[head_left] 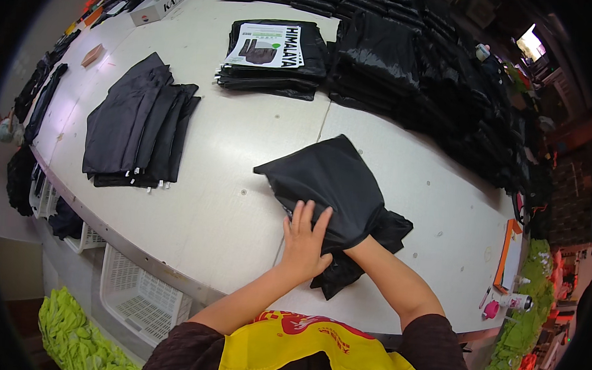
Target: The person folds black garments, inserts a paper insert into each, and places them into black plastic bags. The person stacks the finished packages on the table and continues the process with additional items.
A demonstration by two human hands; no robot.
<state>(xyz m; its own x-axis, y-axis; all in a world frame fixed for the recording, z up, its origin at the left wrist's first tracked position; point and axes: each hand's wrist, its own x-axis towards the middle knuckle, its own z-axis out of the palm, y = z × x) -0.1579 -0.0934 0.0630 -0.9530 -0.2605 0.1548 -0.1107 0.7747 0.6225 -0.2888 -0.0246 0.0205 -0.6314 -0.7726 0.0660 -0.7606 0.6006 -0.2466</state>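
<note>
In front of me on the table lies a black fabric piece, open like a pouch at its near end, with a bunched part on the tabletop below it. My left hand rests on its left side, fingers stretched out and spread, thumb pointing right. My right forearm runs into the opening at the lower right, so my right hand is hidden inside the cloth. I cannot see how its fingers are held.
On the white table, a stack of folded dark fabric pieces lies left. Black packages topped by a printed sheet and a large heap of black packages stand far. White baskets sit below the left edge; a bottle stands right.
</note>
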